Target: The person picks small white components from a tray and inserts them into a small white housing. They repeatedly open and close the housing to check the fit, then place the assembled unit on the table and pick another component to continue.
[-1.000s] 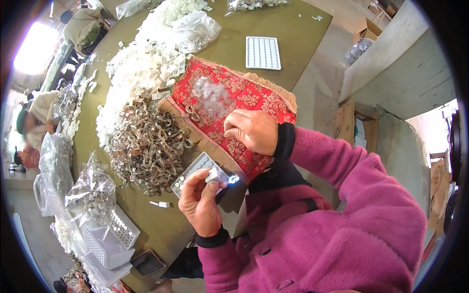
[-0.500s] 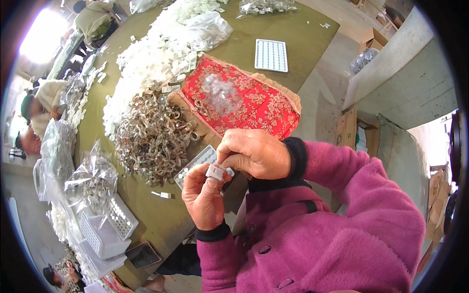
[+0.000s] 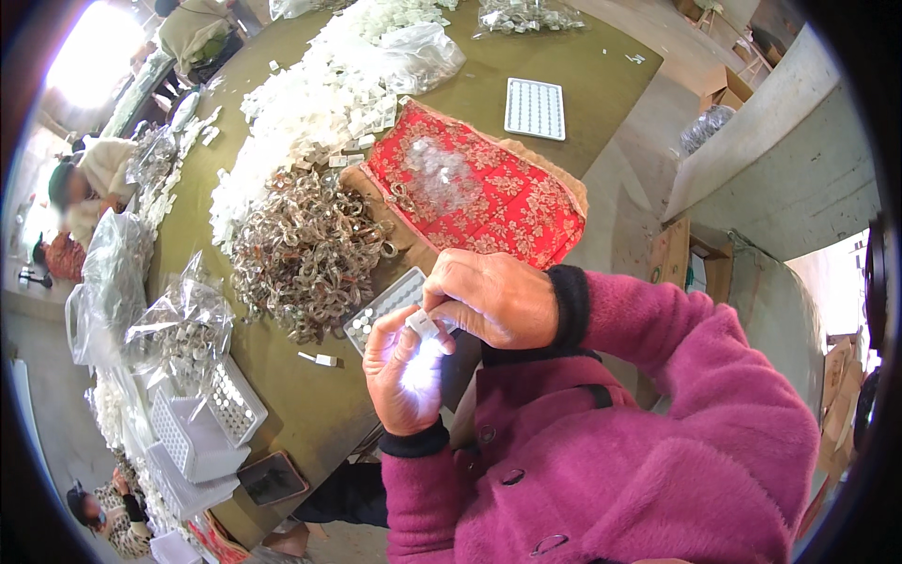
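Clear bags (image 3: 178,324): crinkled, left of the hands.
Dark screen (image 3: 272,477): flat rectangle, lower left.
Cardboard box (image 3: 728,86): brown, far upper right.

Two hands, the left hand (image 3: 406,376) and the right hand (image 3: 493,299), meet on one small white piece (image 3: 423,324) between the fingers (image 3: 442,305). One white tray (image 3: 383,308) lies just beyond the fingers, a second white tray (image 3: 535,108) far beyond. One red patterned cloth (image 3: 489,193) (gold-flowered) and one heap of metal rings (image 3: 305,254) sit on the desk (image 3: 601,66).
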Tool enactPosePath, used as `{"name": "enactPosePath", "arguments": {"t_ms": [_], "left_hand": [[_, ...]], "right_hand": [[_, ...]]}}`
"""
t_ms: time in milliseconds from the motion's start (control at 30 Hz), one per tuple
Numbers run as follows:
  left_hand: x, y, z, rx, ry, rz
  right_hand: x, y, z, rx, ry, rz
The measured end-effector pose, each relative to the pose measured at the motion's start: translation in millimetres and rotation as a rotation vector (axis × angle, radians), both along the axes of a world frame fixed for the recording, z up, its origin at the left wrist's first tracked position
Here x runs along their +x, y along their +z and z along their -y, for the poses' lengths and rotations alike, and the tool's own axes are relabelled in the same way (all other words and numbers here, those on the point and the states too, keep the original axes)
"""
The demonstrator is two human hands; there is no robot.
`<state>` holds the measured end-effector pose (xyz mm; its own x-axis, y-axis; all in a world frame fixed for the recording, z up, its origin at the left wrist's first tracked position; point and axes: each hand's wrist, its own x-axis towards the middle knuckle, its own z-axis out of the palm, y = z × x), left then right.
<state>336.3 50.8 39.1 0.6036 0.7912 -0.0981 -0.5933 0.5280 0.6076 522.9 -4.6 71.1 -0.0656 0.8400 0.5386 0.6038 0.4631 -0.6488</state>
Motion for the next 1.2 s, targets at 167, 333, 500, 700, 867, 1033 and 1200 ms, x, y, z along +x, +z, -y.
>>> {"name": "enactPosePath", "arguments": {"t_ms": [167,333,500,700,867,1033,1200], "left_hand": [[-3,3,0,-0.010,-0.028,-0.012],[-4,5,2,0.011,-0.044,-0.068],[-7,3,1,0.070,-0.084,-0.057],[-12,6,4,0.057,-0.140,-0.081],[-18,14,1,0.109,-0.162,-0.162],[-64,44,-34,0.317,0.180,-0.223],[-141,87,-140,0.519,0.847,-0.716]], "right_hand": [[-2,0,-2,0.033,0.016,-0.016],[2,5,-1,-0.027,0.105,0.030],[1,17,0,-0.027,0.094,-0.050],[2,28,9,-0.421,0.184,-0.390],[5,24,8,-0.622,0.235,-0.587],[10,3,2,-0.652,0.114,-0.718],[15,-13,2,-0.602,0.108,-0.669]]}}
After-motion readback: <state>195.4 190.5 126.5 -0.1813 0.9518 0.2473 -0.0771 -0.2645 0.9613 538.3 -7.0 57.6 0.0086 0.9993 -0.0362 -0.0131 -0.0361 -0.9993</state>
